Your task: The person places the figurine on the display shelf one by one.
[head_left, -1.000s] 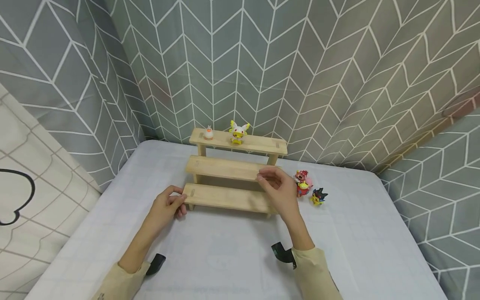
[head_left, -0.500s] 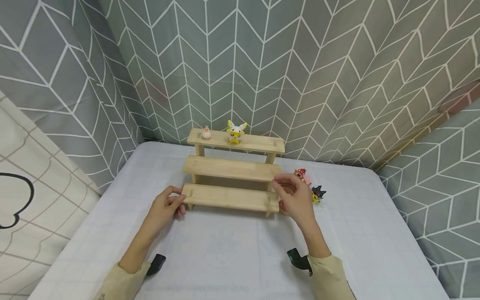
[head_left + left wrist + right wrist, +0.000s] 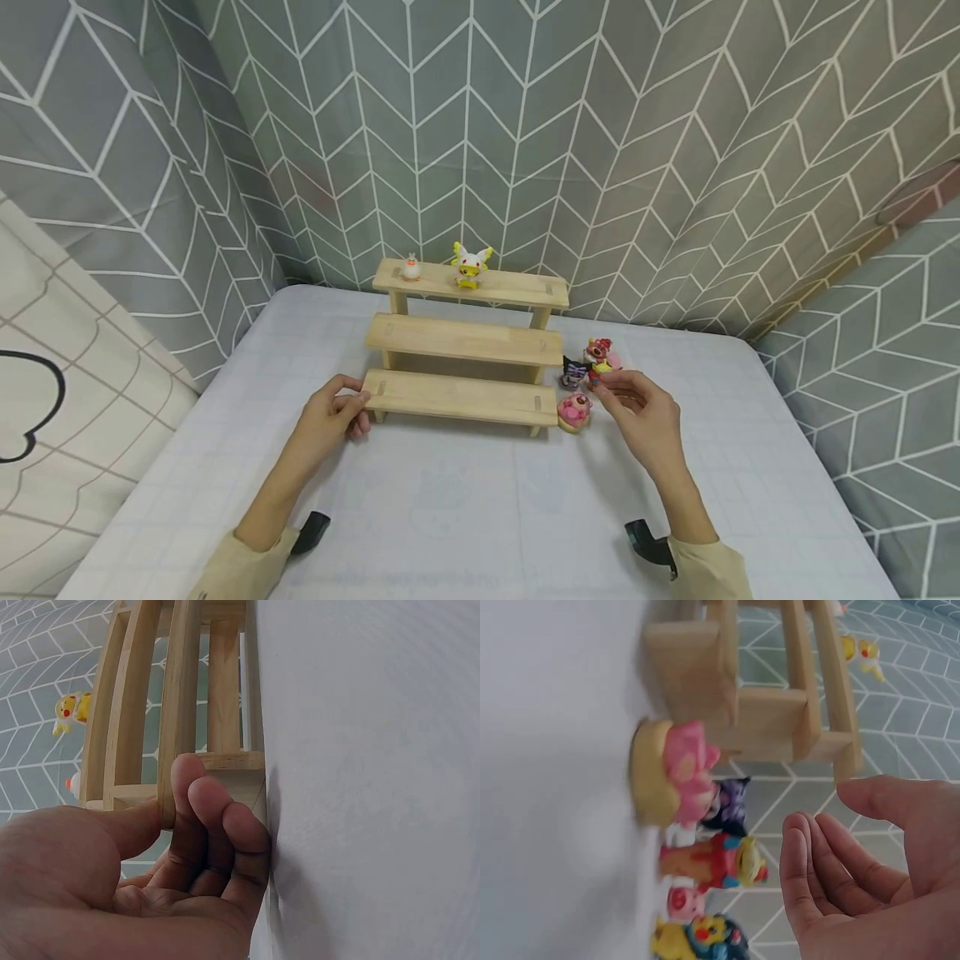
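My left hand (image 3: 328, 417) pinches the left end of the bottom tier of a three-tier wooden display stand (image 3: 461, 398), thumb on top and fingertips underneath. Over on the right, my right hand (image 3: 647, 421) hovers by a group of small figurines, fingers slightly bent. In the right wrist view a gap shows between thumb and fingers, with nothing in it. Nearest the stand are a pink figurine (image 3: 574, 412) on a tan base and a dark purple-black one (image 3: 574, 372). A red figurine (image 3: 598, 352) stands behind the right fingertips in the head view.
On the top tier stand a small white figurine (image 3: 412, 267) and a white-and-yellow one (image 3: 469, 268). The right wrist view also shows a small pink pig-like figurine (image 3: 684, 901) and a yellow figurine (image 3: 705, 934) with dark parts. A patterned curtain (image 3: 510, 150) hangs behind the table.
My right hand has moved right, away from the stand's right end, uncovering the pink and dark figurines and now covering the yellow one. The left hand keeps its grip on the bottom tier.
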{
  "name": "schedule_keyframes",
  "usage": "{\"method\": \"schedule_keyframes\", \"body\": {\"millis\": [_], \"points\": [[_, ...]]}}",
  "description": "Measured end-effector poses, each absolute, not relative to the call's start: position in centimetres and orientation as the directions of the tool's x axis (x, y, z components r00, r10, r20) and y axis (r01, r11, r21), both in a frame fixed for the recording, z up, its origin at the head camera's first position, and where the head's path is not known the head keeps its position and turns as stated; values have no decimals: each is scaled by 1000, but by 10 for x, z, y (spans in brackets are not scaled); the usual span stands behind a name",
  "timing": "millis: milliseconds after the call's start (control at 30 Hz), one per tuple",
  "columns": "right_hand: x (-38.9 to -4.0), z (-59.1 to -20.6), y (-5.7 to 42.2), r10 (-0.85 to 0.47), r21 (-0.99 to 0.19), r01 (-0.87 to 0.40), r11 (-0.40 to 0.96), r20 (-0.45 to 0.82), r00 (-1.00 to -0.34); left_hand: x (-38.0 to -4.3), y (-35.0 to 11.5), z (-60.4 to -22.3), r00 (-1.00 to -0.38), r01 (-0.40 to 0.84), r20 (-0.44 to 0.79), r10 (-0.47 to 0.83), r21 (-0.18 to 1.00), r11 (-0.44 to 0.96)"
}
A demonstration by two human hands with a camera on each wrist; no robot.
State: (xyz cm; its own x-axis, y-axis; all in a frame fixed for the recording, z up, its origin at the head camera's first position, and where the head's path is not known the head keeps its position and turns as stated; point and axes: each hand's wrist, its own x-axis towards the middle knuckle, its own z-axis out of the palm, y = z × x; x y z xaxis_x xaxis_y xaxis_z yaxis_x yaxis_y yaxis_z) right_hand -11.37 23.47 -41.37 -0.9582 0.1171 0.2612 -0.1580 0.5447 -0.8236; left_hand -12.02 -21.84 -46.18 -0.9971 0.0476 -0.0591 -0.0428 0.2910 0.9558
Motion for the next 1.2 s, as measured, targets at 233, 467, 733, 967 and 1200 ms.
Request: {"method": "schedule_keyframes", "body": {"millis": [233, 467, 733, 967, 1200], "points": [[-103, -436, 248, 141, -731, -103, 674, 265, -954, -120, -218, -462, -996, -49, -66, 54, 962, 268], [-106, -448, 242, 125, -726, -115, 678, 268, -955, -118, -219, -462, -997, -43, -59, 47, 957, 286], [-106, -454, 229, 93, -719, -147, 679, 282, -955, -120, -220, -459, -996, -49, -67, 51, 955, 293], [-105, -462, 224, 75, -746, -112, 656, 212, -974, -120, -220, -460, -996, -57, -74, 48, 955, 291], [-109, -471, 222, 91, -730, -57, 681, 161, -983, -119, -219, -461, -996, -55, -75, 51, 948, 312]]}}
